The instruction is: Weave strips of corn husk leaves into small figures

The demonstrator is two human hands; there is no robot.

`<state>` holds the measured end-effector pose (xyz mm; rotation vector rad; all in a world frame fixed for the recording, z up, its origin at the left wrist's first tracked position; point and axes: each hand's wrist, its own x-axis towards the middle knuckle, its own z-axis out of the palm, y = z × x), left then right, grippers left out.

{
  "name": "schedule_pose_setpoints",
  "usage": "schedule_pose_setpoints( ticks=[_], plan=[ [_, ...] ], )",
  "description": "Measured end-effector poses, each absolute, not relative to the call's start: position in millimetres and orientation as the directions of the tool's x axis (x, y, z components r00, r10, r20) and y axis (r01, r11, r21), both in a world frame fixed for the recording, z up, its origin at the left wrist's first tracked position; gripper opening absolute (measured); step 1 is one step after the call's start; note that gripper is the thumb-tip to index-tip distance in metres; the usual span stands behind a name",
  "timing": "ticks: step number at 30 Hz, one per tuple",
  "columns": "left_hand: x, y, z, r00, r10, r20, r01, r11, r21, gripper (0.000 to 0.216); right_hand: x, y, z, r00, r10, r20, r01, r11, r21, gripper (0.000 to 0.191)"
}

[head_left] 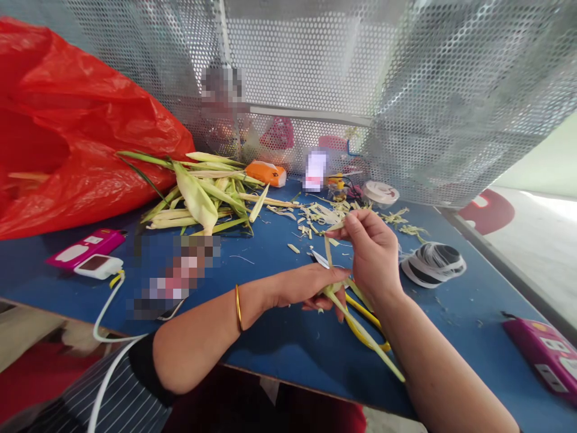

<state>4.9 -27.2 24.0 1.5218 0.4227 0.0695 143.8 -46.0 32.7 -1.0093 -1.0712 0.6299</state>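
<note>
My left hand (pixel 311 287) is closed round a pale green corn husk piece, whose long thin stem (pixel 367 340) slants down to the right. Higher up, my right hand (pixel 372 249) pinches the end of a narrow husk strip (pixel 328 249) that runs down to my left hand. Yellow-handled scissors (pixel 378 328) lie on the table below my hands, partly covered by them; a bit of the blade shows behind my left hand. Husk scraps (pixel 322 215) are scattered just beyond. A spool of white thread (pixel 433 264) sits right of my right hand.
A heap of corn husks (pixel 202 195) lies beside a large red plastic bag (pixel 90 132). Behind are an orange tissue pack (pixel 267 174), a lit phone (pixel 315 170) and a tape roll (pixel 381 193). Magenta power strips (pixel 88 248) stand at both sides; a white cable crosses near my left arm.
</note>
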Motion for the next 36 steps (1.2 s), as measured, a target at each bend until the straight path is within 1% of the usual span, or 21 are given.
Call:
schedule_pose_setpoints(
  ticks=[2, 4, 6, 7, 9, 10, 12, 13, 14, 16, 20, 23, 26, 31, 34, 36],
  plan=[
    [5.1, -28.2, 25.3, 0.928, 0.288, -0.235, 0.227, 0.062, 0.972, 0.064, 142.7, -45.9, 32.4, 0.376, 0.815, 0.441, 0.074, 0.448, -0.891, 0.021],
    [5.2, -28.2, 26.4, 0.931, 0.290, -0.221, 0.211, 0.065, 0.975, 0.061, 143.8, -44.7, 32.6, 0.352, 0.829, 0.434, 0.086, 0.433, -0.897, 0.019],
    [5.1, -25.9, 26.5, 0.924, 0.319, -0.213, 0.190, 0.101, 0.977, 0.059, 149.2, -43.3, 34.5, 0.287, 0.869, 0.404, 0.086, 0.396, -0.914, 0.018],
    [4.8, -23.7, 26.2, 0.914, 0.344, -0.214, 0.177, 0.136, 0.975, 0.058, 153.8, -42.8, 36.3, 0.236, 0.891, 0.388, 0.096, 0.376, -0.922, 0.022],
    [3.8, -17.7, 25.7, 0.891, 0.395, -0.223, 0.147, 0.213, 0.966, 0.057, 165.9, -43.1, 41.4, 0.086, 0.932, 0.351, 0.157, 0.336, -0.929, 0.033],
    [3.0, -14.3, 25.5, 0.880, 0.417, -0.226, 0.130, 0.246, 0.960, 0.056, 172.6, -43.8, 44.2, -0.018, 0.949, 0.315, 0.217, 0.311, -0.925, 0.034],
    [1.2, -8.2, 25.3, 0.860, 0.458, -0.224, 0.086, 0.302, 0.949, 0.054, 184.6, -45.5, 48.6, -0.240, 0.947, 0.215, 0.371, 0.294, -0.881, 0.027],
    [0.4, -5.9, 25.2, 0.852, 0.473, -0.225, 0.070, 0.323, 0.944, 0.053, 189.0, -46.1, 49.7, -0.327, 0.930, 0.167, 0.443, 0.307, -0.842, 0.024],
    [-0.2, -4.3, 25.1, 0.845, 0.485, -0.227, 0.058, 0.338, 0.939, 0.052, 192.0, -46.3, 49.8, -0.369, 0.918, 0.147, 0.499, 0.329, -0.802, 0.022],
    [-0.5, -3.3, 24.5, 0.835, 0.500, -0.229, 0.049, 0.347, 0.937, 0.051, 194.2, -45.4, 47.5, -0.360, 0.917, 0.172, 0.590, 0.367, -0.720, 0.021],
    [1.3, -6.3, 24.0, 0.815, 0.525, -0.246, 0.066, 0.337, 0.939, 0.047, 192.4, -41.1, 40.3, -0.252, 0.903, 0.347, 0.727, 0.414, -0.548, 0.018],
    [1.8, -8.2, 25.5, 0.803, 0.538, -0.257, 0.083, 0.326, 0.942, 0.045, 192.6, -39.5, 38.5, -0.158, 0.877, 0.455, 0.794, 0.386, -0.470, 0.019],
    [1.2, -7.8, 26.7, 0.799, 0.549, -0.245, 0.067, 0.323, 0.944, 0.044, 192.4, -40.1, 39.9, -0.117, 0.862, 0.493, 0.813, 0.368, -0.451, 0.020],
    [1.6, -5.2, 24.6, 0.775, 0.576, -0.259, 0.024, 0.383, 0.924, 0.051, 188.2, -41.4, 42.9, -0.159, 0.867, 0.471, 0.806, 0.390, -0.445, 0.018],
    [2.0, -5.2, 24.3, 0.745, 0.612, -0.264, 0.040, 0.354, 0.934, 0.037, 187.4, -40.5, 42.3, -0.161, 0.870, 0.467, 0.816, 0.383, -0.433, 0.018],
    [1.7, -5.8, 25.0, 0.747, 0.611, -0.261, 0.065, 0.323, 0.944, 0.029, 187.9, -39.8, 41.1, -0.140, 0.866, 0.480, 0.821, 0.372, -0.432, 0.018]
  ],
)
